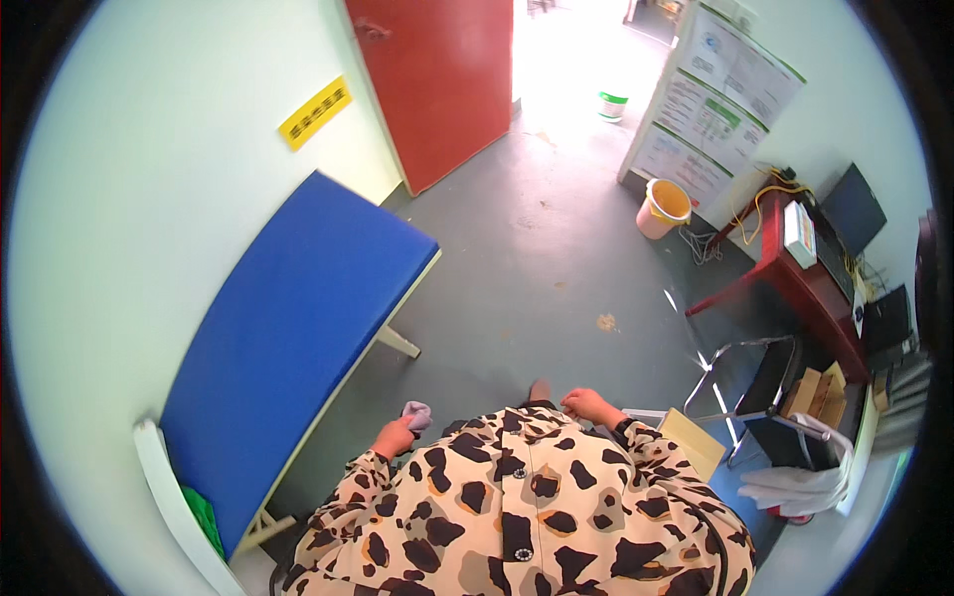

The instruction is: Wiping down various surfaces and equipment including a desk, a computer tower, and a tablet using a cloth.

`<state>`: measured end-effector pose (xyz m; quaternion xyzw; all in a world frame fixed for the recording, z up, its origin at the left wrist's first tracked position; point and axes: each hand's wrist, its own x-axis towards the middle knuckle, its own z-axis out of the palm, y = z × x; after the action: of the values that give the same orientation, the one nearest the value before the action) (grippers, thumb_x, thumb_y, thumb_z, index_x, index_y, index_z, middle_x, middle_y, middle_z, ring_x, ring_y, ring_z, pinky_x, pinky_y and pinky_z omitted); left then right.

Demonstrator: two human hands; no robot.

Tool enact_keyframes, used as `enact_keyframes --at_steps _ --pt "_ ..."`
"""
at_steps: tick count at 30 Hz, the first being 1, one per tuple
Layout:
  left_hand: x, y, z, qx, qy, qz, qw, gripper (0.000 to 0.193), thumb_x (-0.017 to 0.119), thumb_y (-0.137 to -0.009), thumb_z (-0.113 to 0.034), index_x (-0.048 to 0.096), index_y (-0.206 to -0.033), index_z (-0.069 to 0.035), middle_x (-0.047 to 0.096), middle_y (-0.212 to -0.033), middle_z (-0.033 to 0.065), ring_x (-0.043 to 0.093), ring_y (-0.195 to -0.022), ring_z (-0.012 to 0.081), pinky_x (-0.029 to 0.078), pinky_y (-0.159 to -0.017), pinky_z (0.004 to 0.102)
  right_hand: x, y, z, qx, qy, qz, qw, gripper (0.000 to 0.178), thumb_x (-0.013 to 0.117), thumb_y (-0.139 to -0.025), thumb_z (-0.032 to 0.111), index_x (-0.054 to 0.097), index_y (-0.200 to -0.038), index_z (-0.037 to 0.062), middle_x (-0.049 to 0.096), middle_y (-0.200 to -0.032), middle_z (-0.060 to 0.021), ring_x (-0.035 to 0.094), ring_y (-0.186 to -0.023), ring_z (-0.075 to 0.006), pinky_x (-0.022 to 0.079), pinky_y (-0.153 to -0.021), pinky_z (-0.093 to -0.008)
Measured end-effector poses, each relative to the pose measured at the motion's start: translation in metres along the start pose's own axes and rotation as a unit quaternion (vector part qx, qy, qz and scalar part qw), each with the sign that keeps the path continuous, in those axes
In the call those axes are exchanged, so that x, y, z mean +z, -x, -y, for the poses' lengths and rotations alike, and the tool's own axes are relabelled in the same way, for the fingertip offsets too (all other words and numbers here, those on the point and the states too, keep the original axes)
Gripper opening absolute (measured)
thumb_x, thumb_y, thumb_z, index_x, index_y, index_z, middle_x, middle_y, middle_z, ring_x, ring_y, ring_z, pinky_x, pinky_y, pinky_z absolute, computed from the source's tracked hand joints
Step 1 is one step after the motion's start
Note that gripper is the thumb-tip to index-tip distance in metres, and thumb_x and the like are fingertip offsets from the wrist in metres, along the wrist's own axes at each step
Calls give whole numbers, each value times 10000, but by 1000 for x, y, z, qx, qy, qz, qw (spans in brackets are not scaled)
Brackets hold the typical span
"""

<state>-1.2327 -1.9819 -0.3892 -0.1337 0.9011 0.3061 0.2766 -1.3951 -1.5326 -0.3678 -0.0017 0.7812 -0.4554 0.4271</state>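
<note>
My left hand (395, 437) is closed round a crumpled greyish-mauve cloth (417, 413), which sticks out past the fingers. It is held low in front of me, to the right of the blue padded couch (298, 298) and apart from it. My right hand (588, 405) hangs at about the same height on the other side, its fingers curled in and nothing showing in them. A cardboard box flap (694, 444) lies nearest to it, beside my sleeve. The spotted coat (517, 497) I wear hides what is directly below me.
An open red door (442, 89) stands ahead beside a bright doorway, with a white-green bucket (612, 106) beyond. A pink bin (663, 209) sits by the right wall. Along the right are a red desk (810, 288) with a monitor (855, 211) and a loaded metal-framed chair (785, 437).
</note>
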Motion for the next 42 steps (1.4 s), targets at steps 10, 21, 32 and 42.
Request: enact_keyframes --at_steps 10,21,32,42 --pt "-29 -137 -73 33 70 108 991 529 704 -717 -322 568 -1205 -170 635 -1090 157 613 -1006 303 464 -846 350 -92 -85 -44 -214 338 42 915 203 546 -828 221 657 -894 65 658 -880 -102 636 -706 -223 519 -653 -353" --pt "-129 -242 -172 88 11 84 993 464 658 -730 -227 590 -1181 -145 639 -1077 166 611 -1003 306 458 -860 352 -201 -147 94 53 -153 -112 980 223 525 -847 200 628 -956 34 659 -823 -82 626 -640 -168 484 -523 -279" --pt "-218 -403 -185 158 -23 123 980 391 552 -758 -210 598 -1145 -180 636 -1048 176 596 -999 336 462 -857 404 -143 -225 -81 -54 171 -206 962 299 607 -715 313 664 -899 84 642 -840 -168 618 -814 -363 491 -721 -466" --pt "-265 -455 -203 197 -109 150 963 418 542 -745 -208 592 -1156 -147 628 -1078 173 594 -993 353 465 -856 417 -187 -216 118 65 81 -166 981 273 606 -720 282 669 -895 82 646 -874 -168 622 -836 -353 498 -728 -446"
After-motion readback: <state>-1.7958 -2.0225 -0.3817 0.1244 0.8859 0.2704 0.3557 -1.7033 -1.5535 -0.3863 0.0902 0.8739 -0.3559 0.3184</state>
